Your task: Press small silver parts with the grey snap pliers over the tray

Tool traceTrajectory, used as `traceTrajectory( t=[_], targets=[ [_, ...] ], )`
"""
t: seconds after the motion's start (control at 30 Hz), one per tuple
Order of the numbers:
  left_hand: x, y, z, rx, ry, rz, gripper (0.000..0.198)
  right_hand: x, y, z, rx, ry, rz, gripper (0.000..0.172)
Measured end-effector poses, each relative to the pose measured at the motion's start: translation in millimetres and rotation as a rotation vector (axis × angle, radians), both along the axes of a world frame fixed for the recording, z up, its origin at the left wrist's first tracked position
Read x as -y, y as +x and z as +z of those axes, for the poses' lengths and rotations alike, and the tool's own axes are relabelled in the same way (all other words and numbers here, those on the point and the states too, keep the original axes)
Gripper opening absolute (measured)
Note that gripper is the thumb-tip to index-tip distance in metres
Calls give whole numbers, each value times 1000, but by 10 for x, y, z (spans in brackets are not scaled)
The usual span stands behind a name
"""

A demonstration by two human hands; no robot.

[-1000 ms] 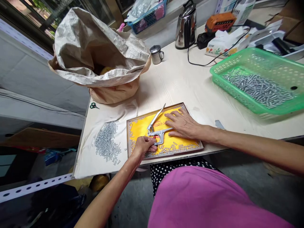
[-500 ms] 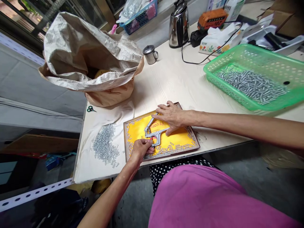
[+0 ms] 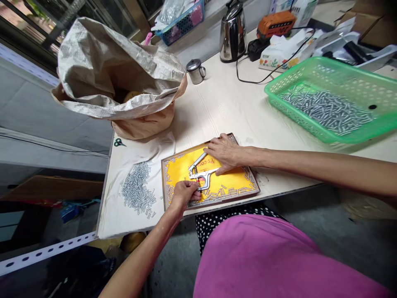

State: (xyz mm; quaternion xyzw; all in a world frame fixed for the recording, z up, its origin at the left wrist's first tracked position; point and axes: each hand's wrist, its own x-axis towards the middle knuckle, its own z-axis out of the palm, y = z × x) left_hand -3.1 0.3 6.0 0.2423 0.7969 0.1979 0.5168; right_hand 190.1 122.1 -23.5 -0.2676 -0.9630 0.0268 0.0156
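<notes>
Head view: a yellow tray [image 3: 238,182] sits at the desk's [image 3: 235,111] near edge, carrying a metal hand press [image 3: 201,176]. Right hand [image 3: 225,152] lies flat, open, over its handles; left hand [image 3: 183,193] pinches closed at its head.

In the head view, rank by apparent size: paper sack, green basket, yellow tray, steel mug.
1. paper sack
2. green basket, partly cut off by the frame edge
3. yellow tray
4. steel mug

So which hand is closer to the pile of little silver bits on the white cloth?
Left. The left hand is just beside the pile; the right hand is farther off, on the metal tool.
</notes>
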Motion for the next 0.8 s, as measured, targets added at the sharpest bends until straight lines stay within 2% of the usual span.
traceTrajectory(
  t=[0.07, 0.13, 0.23, 0.3, 0.37, 0.47, 0.53, 0.57, 0.63, 0.7, 0.8],
  targets=[
    [32, -13, -5, -16, -8, -39, 16, -3, -3, -8, 6, 4, -6, 74],
    [85, -28, -11, -131, 41, -143, 16, 12, 2, -20, -9, -5, -1, 72],
    [138, -2, -5, -550, 371, -412, 17, 87, 29, -14, -70, -18, 30, 69],
    [107, 61, 1, -784, 633, -626, 40, 170, 45, 27, -125, 0, 50, 65],
    [13, 142, -4, -861, 764, -835, 59, 262, 49, 97, -178, 30, 60, 60],
    [-167, 237, -27, -880, 728, -1019, 56, 374, 39, 210, -203, 79, 49, 60],
    [-257, 267, -30, -907, 662, -1058, 51, 410, 29, 260, -169, 97, 8, 66],
    [-286, 275, -23, -922, 638, -1068, 50, 417, 26, 274, -133, 94, -18, 63],
    [-316, 284, 9, -950, 608, -1078, 44, 414, 25, 285, -58, 82, -50, 40],
    [-325, 295, 52, -973, 587, -1078, 30, 403, 30, 282, -13, 81, -36, 14],
    [-331, 326, 103, -979, 557, -1076, 8, 387, 53, 265, -18, 92, 21, 19]
  ],
)
